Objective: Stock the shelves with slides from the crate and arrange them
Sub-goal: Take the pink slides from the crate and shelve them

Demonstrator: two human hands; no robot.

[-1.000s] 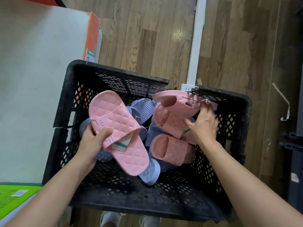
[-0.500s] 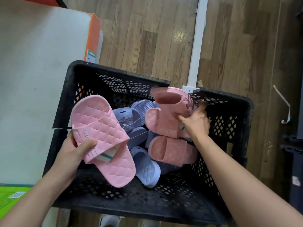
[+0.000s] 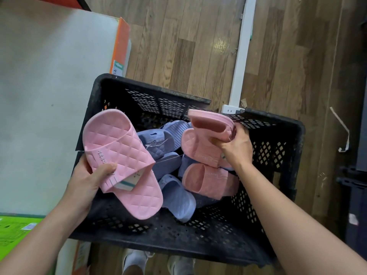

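I judge it early going: my left hand [image 3: 85, 181] grips a quilted pink slide [image 3: 119, 155] at centre-left, my right hand [image 3: 236, 147] pinches a pink pair [image 3: 208, 135]; blue slides [image 3: 174, 193] remain in the crate [image 3: 278, 175]. No shelves visible.

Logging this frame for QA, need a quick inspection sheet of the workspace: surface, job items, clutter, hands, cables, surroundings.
Surface: wood-plank floor; no shelf seen.
Job's things: black mesh crate holds blue slides and a salmon-pink slide. A quilted pink slide with a paper tag is lifted over the crate's left side; a salmon-pink pair is lifted at the right.
Clutter: paper strip on the floor.
Grippers: left hand grips the quilted pink slide; right hand grips the salmon-pink pair.
Cables: thin tag strings among the slides; no cables seen.
Surroundings: white panel with orange edge on the left, green box, white rail.
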